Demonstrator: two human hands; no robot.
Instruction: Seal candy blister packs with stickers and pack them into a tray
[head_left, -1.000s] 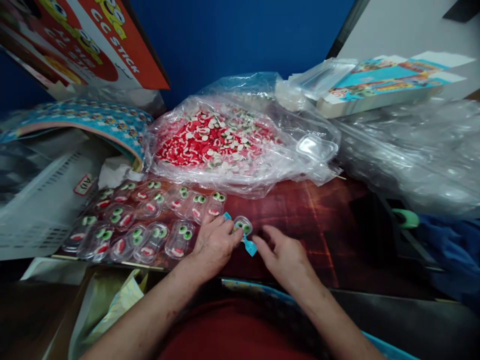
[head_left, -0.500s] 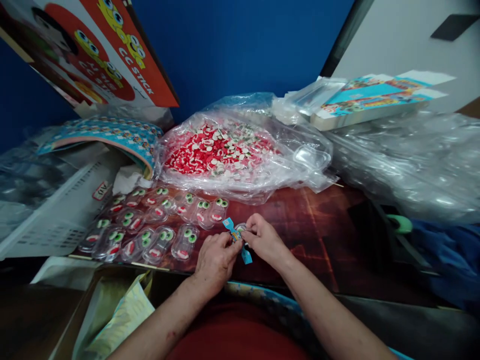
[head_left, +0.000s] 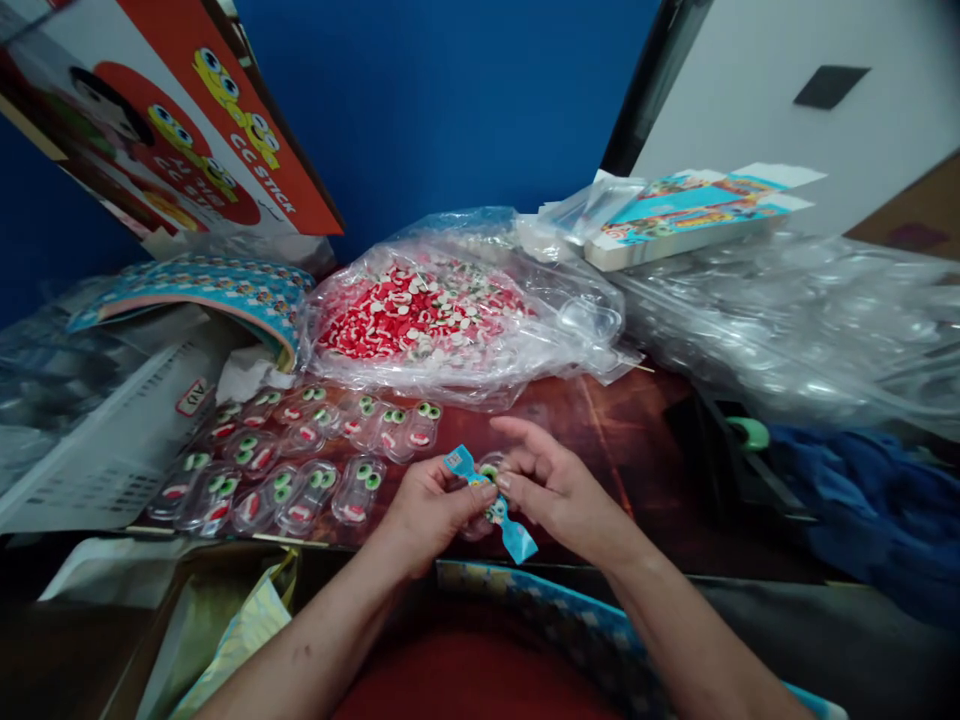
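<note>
My left hand [head_left: 431,505] and my right hand [head_left: 551,485] meet above the table's front edge, both pinching one small clear candy case with a blue printed label [head_left: 517,540]. The case shows green eye candies between my fingertips; most of it is hidden by my fingers. Left of my hands, several filled clear cases [head_left: 300,450] with green eyes and red mouths lie in rows on the dark red table [head_left: 622,440]. Behind them sits a clear bag of red and white candies [head_left: 420,310].
A large clear bag of empty plastic cases [head_left: 787,320] fills the right side, with a flat printed box [head_left: 690,210] behind it. A white crate [head_left: 97,440] and a sheet of blue labels [head_left: 202,285] lie at left. Blue cloth [head_left: 877,510] is at right.
My right hand came over to join the left on the labelled case, and both hands lifted it off the table toward me. The blue label now hangs down below my fingers.
</note>
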